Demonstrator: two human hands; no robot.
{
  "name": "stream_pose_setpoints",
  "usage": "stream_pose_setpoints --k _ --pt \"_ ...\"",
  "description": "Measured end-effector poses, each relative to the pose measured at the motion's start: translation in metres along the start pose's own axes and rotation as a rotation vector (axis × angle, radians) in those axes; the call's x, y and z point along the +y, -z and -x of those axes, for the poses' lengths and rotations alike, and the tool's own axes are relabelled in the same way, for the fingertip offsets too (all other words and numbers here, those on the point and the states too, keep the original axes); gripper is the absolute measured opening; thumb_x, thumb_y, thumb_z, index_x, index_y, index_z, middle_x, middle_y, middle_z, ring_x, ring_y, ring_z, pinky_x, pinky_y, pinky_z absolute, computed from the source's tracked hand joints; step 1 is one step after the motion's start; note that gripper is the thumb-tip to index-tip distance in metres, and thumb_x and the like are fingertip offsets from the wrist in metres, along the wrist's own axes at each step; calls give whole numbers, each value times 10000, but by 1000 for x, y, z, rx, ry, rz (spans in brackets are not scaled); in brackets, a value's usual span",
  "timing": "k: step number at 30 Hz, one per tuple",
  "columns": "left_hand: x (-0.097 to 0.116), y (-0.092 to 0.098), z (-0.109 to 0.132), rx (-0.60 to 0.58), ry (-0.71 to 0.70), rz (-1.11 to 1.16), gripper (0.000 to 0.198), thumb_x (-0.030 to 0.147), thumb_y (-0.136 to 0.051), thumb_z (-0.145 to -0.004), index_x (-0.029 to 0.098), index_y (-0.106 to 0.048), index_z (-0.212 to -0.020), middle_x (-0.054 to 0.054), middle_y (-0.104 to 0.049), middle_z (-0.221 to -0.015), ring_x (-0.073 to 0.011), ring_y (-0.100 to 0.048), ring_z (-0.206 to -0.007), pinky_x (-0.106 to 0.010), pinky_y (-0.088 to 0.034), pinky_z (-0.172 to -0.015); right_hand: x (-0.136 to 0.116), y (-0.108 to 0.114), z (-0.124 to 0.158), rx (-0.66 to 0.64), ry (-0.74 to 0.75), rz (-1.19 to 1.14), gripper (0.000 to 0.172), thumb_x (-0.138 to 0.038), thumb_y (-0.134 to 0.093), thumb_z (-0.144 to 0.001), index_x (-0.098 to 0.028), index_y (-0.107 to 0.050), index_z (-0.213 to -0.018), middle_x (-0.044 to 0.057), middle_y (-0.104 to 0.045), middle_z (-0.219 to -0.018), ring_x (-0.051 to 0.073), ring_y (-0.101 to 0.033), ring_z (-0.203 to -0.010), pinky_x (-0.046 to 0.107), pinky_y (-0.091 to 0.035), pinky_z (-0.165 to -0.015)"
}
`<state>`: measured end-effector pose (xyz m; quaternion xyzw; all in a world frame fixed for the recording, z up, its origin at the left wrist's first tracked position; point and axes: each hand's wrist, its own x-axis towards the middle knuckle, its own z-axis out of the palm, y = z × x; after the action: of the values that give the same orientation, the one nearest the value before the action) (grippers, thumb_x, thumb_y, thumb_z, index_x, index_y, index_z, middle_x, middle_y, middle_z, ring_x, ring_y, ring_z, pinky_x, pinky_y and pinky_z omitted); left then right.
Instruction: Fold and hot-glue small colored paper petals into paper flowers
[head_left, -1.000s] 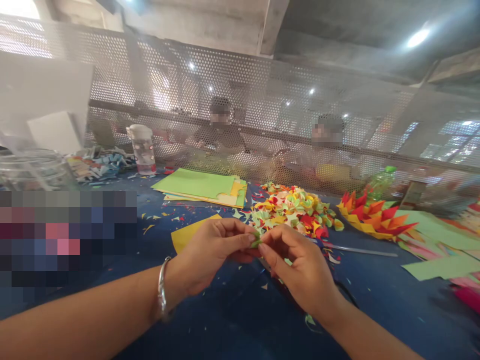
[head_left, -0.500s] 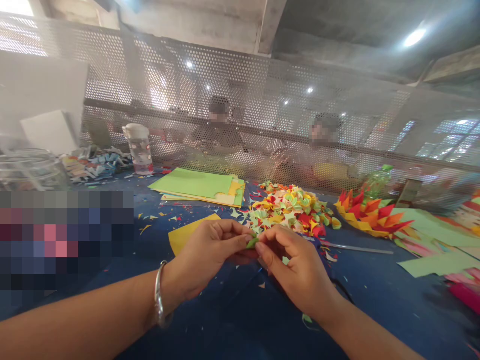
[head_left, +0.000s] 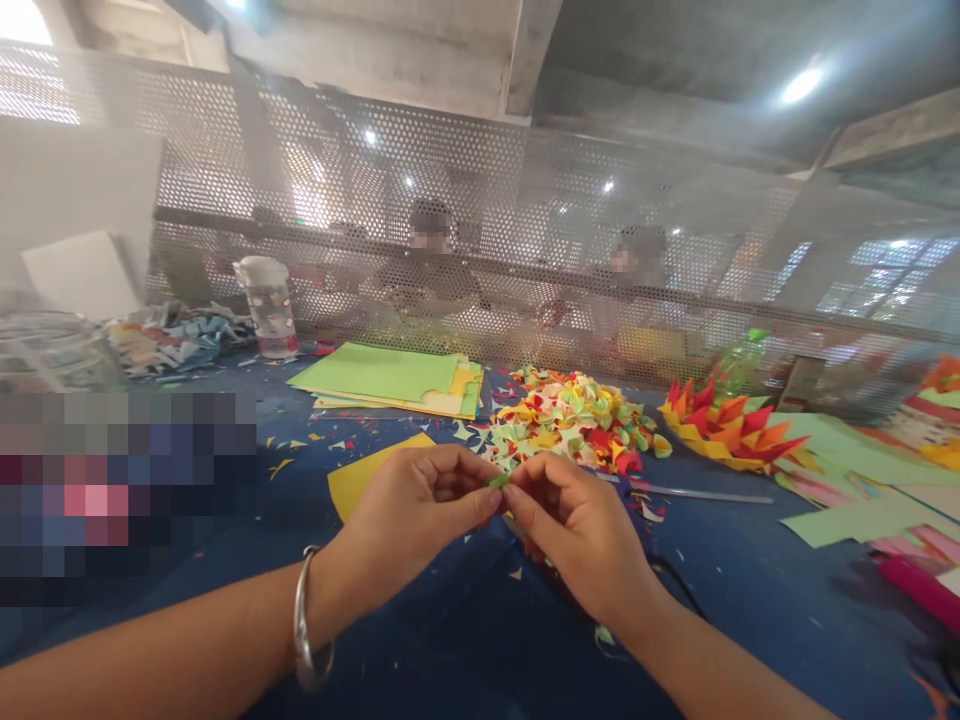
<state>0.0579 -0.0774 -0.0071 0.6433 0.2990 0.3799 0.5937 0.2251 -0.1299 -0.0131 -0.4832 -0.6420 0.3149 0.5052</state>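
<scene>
Between the fingertips of both hands is a small green paper piece (head_left: 498, 481), mostly covered by the fingers. My left hand (head_left: 420, 520), with a silver bangle (head_left: 301, 620) on its wrist, pinches it from the left. From the right, my right hand (head_left: 585, 525) grips it with thumb and forefinger. Just beyond the hands lies a heap of small curled paper pieces (head_left: 574, 415) in yellow, green, red and white. A yellow paper sheet (head_left: 356, 475) sits partly behind my left hand.
A paper stack (head_left: 375, 372) topped with green lies farther back. At right are a pointed red-orange paper piece (head_left: 727, 430), a metal ruler (head_left: 705, 494), pale green sheets (head_left: 840, 517) and a green-capped bottle (head_left: 739, 365). A white-lidded bottle (head_left: 268, 305) stands left, before a perforated screen (head_left: 517, 220).
The fingertips have drawn closer together, and less of the green paper piece shows. The whole view has shifted slightly, with the table things appearing a little farther left.
</scene>
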Motion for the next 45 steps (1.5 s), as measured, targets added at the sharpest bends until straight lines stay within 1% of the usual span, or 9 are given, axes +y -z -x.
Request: stream_pose_setpoints --k 6,12,16,22,25,31,35,41,45 --pt "-1 1 -1 19 5 -45 180 322 -749 -722 173 -705 -812 -22 -710 -741 -144 -635 -682 -273 -500 -676 2 1 -2 -14 -9 -12 167 -334 -615 -883 -207 -552 -794 -64 -481 -586 98 -433 -482 228 -365 -451" --pt "2 0 -1 38 29 -3 151 318 -745 -724 175 -711 -763 -18 -707 -715 -142 -641 -672 -263 -518 -672 3 2 -2 -29 -4 3 162 -328 -642 -866 -207 -558 -799 -65 -490 -593 96 -436 -486 226 -370 -452" --pt "1 0 0 50 -5 -48 148 325 -721 -754 177 -713 -755 -17 -701 -688 -147 -640 -659 -250 -506 -636 4 2 -2 -37 -3 2 151 -328 -619 -887 -206 -561 -820 -58 -506 -615 94 -445 -492 223 -380 -456" --pt "-1 2 2 23 -106 -224 155 335 -660 -811 191 -705 -778 -38 -712 -751 -180 -651 -717 -279 -509 -688 5 1 -1 -21 -17 -38 170 -362 -635 -881 -213 -554 -869 -45 -553 -658 95 -470 -496 214 -396 -441" --pt "-1 2 3 20 -95 -240 143 318 -648 -812 191 -696 -767 -34 -704 -736 -178 -649 -700 -277 -507 -677 6 1 -1 -22 -23 -18 159 -359 -626 -889 -212 -563 -890 -33 -578 -685 95 -485 -502 215 -408 -447" --pt "-5 3 0 -2 -73 -210 99 291 -665 -788 198 -694 -774 -21 -692 -708 -157 -629 -659 -253 -483 -628 3 2 -2 -42 -27 -23 156 -344 -607 -894 -205 -575 -831 -54 -518 -609 90 -461 -470 205 -388 -417" --pt "-9 4 -5 -57 -71 -224 140 315 -709 -754 180 -684 -785 -7 -675 -681 -132 -589 -612 -234 -447 -586 4 3 -3 -50 -32 -18 144 -338 -602 -896 -209 -572 -839 -63 -508 -594 90 -473 -466 202 -397 -419" --pt "-12 7 -6 -121 -57 -217 138 323 -675 -770 191 -705 -744 -19 -698 -671 -152 -616 -621 -246 -478 -603 5 4 -4 -89 -45 -89 125 -306 -605 -891 -198 -569 -838 -48 -575 -627 79 -482 -474 193 -410 -434" --pt "-10 8 -5 -136 -63 -258 163 327 -659 -790 195 -704 -704 -18 -705 -666 -147 -617 -601 -243 -483 -590 3 4 -4 -99 -81 -141 139 -310 -615 -885 -191 -572 -829 -61 -562 -590 69 -470 -445 185 -397 -426"
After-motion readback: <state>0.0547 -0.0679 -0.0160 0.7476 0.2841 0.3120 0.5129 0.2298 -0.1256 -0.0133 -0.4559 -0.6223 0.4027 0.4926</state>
